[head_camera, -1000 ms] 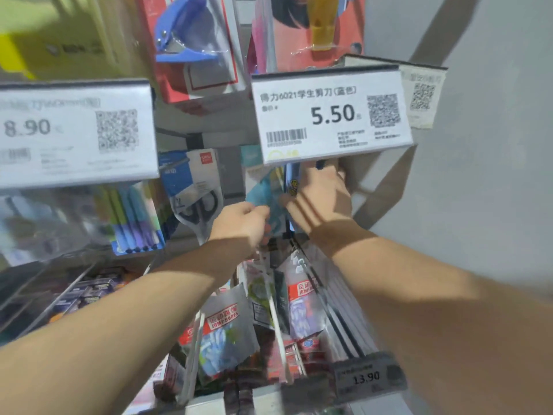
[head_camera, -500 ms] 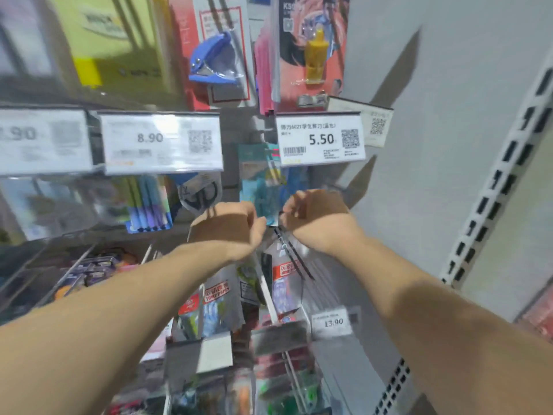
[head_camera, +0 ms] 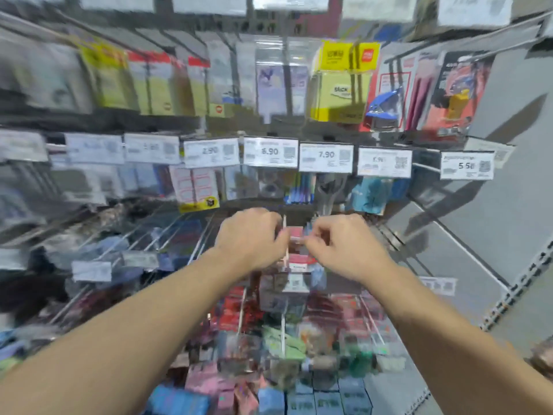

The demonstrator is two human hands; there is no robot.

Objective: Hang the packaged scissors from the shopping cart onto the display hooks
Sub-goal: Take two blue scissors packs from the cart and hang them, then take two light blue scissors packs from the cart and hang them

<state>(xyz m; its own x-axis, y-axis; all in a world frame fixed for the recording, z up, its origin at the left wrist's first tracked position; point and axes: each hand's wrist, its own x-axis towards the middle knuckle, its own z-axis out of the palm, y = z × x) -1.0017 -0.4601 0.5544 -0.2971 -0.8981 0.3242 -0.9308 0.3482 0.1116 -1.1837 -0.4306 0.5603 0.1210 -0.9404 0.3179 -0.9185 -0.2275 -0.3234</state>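
Both arms reach forward to the middle of a blurred store display, and the two hands meet close together in front of a lower row of hooks. The left hand [head_camera: 250,235] has its fingers curled, knuckles up, and the right hand [head_camera: 344,244] is curled likewise, thumb and forefinger drawn together toward the left. Between them sits a small red-and-white package [head_camera: 294,235] on a thin white hook [head_camera: 284,235]; whether either hand actually grips it, the blur does not let me tell. The packaged scissors [head_camera: 371,194] that can be made out hang up and to the right of the hands, teal and blue packs just below a price tag reading 5.50 [head_camera: 466,165]. A row of white price tags [head_camera: 270,151] runs across the display above the hands, with yellow sticky-note packs [head_camera: 338,91] and a blue stapler pack [head_camera: 386,106] on the hooks higher up. A plain grey wall panel [head_camera: 508,211] closes the display on the right.
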